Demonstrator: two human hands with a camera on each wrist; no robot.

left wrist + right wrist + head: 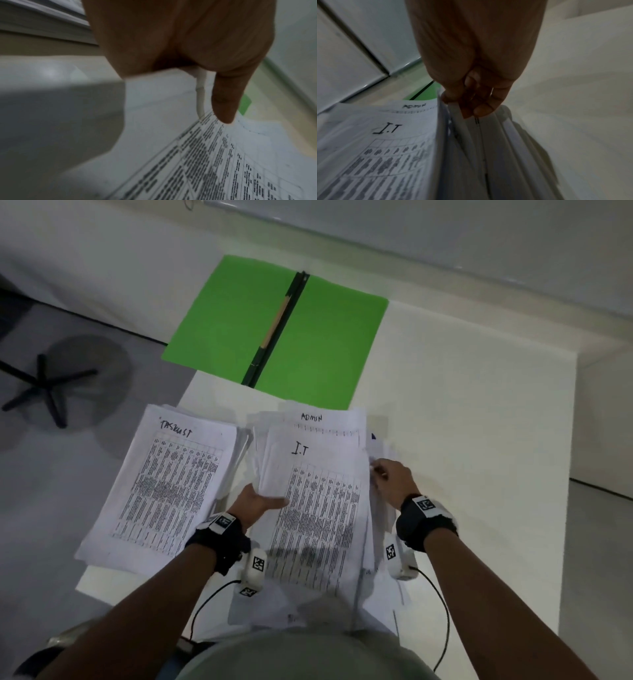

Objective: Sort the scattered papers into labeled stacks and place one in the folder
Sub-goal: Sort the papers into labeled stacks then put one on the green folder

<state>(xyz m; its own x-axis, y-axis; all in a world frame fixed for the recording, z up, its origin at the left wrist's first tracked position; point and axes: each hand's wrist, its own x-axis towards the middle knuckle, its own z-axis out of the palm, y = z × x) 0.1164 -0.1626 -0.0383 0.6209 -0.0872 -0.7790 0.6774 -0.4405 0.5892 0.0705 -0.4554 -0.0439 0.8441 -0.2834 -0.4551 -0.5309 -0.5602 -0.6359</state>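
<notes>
Stack marked "TASKLIST" [164, 487] lies at left on the white table [462, 440], its left edge hanging past the table edge. Left hand [257, 503] sits palm up at the left edge of the "I.T" stack [318, 508], thumb on top of the sheet, other fingers hidden under it, so it grips the stack. Right hand [392, 481] is at the stack's right edge, fingers [482, 109] curled and pinching between loose page edges. "ADMIN" sheet [325, 421] peeks out beyond the I.T stack. Green folder [274, 330] lies open and flat further back, pen [277, 320] along its spine. Both forearms reach forward, wrists strapped with cameras.
</notes>
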